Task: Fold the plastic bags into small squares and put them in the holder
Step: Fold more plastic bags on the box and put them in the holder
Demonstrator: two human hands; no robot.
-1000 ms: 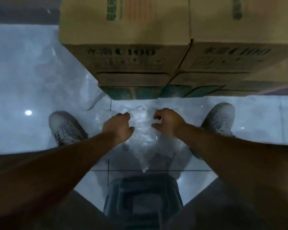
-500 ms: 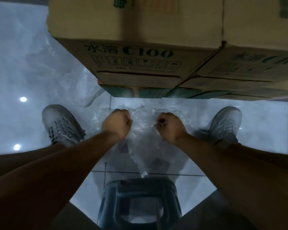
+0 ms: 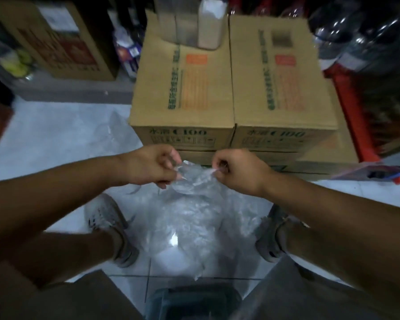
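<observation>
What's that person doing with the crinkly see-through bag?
A person is holding up a clear plastic bag, pinching its top edge with the left hand and the right hand. The bag hangs down between their shoes, above the tiled floor and in front of stacked cardboard boxes. It is crumpled and not folded yet.

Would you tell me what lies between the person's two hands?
In the head view, the top edge of the clear plastic bag spans between the left hand and right hand; both pinch it.
</observation>
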